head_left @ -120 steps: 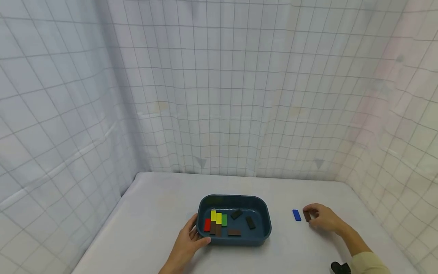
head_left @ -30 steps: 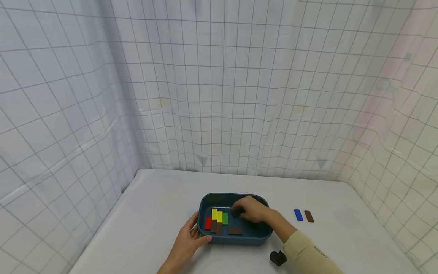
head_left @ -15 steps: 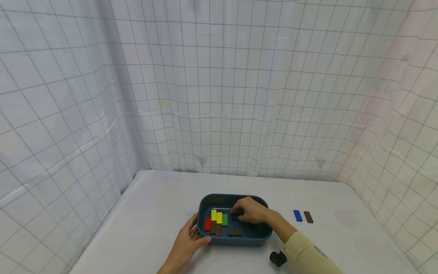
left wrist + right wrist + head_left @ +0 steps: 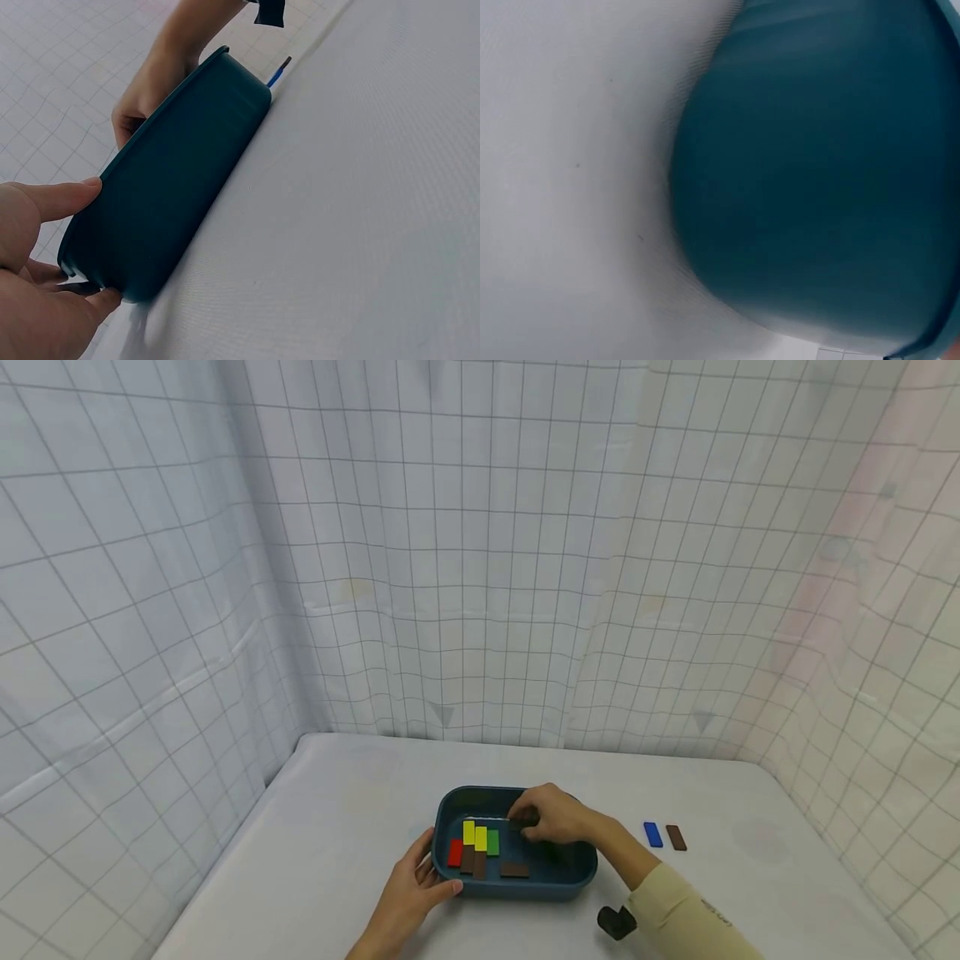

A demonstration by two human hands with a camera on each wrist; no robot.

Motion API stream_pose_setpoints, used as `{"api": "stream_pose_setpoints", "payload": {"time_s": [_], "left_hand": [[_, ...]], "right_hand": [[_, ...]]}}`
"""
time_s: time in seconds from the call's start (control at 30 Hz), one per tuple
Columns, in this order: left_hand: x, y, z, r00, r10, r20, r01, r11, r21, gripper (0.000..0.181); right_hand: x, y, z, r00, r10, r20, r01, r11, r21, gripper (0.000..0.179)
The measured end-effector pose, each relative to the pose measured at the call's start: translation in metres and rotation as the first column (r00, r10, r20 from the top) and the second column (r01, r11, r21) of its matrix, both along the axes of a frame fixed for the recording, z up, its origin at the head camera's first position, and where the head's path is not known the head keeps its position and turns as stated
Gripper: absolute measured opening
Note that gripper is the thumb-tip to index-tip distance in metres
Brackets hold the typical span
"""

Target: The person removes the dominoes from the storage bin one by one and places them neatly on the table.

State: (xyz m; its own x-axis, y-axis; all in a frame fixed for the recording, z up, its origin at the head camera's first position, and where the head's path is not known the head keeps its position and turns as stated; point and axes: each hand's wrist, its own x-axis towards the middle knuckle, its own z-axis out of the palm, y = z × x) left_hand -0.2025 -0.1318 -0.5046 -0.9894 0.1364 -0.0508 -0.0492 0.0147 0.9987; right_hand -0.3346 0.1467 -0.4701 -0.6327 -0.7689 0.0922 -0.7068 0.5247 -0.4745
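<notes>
A dark teal tray (image 4: pixel 525 888) stands on the white table with small flat tiles in it. My left hand (image 4: pixel 408 887) grips its left end, the thumb (image 4: pixel 71 199) against the near side and fingers round the corner. My right hand (image 4: pixel 558 817) reaches in over the right half, thumb and fingers pinching a black tile (image 4: pixel 528 817). Left of it lie a red tile (image 4: pixel 455 852), two yellow tiles (image 4: pixel 481 838), a green tile (image 4: pixel 492 842) and several brown tiles (image 4: pixel 514 870). The right wrist view shows mostly the tray's outer wall (image 4: pixel 817 180); the fingers are hidden there.
On the table (image 4: pixel 720 893) to the right of the tray, a blue tile (image 4: pixel 653 835) and a brown tile (image 4: pixel 676 837) lie side by side. A black wrist device (image 4: pixel 617 922) is by the right sleeve. White gridded curtains (image 4: pixel 480 610) enclose the table.
The right hand has left the brown tile beside the blue one and moved left into the tray, taking hold of a black tile and raising slightly lately. The left hand keeps its grip.
</notes>
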Motion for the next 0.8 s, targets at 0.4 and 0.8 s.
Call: {"api": "stream_pose_setpoints", "payload": {"time_s": [0.4,0.8], "left_hand": [[-0.001,0.0,-0.001,1.0,0.002,-0.005,-0.002,1.0,0.005,0.1],[-0.001,0.0,-0.002,1.0,0.001,-0.001,-0.001,1.0,0.006,0.101]], "right_hand": [[0.003,0.016,0.013,1.0,-0.01,0.012,0.011,0.998,-0.064,0.028],[0.002,0.04,0.021,0.998,-0.051,-0.019,0.049,0.994,-0.095,0.028]]}}
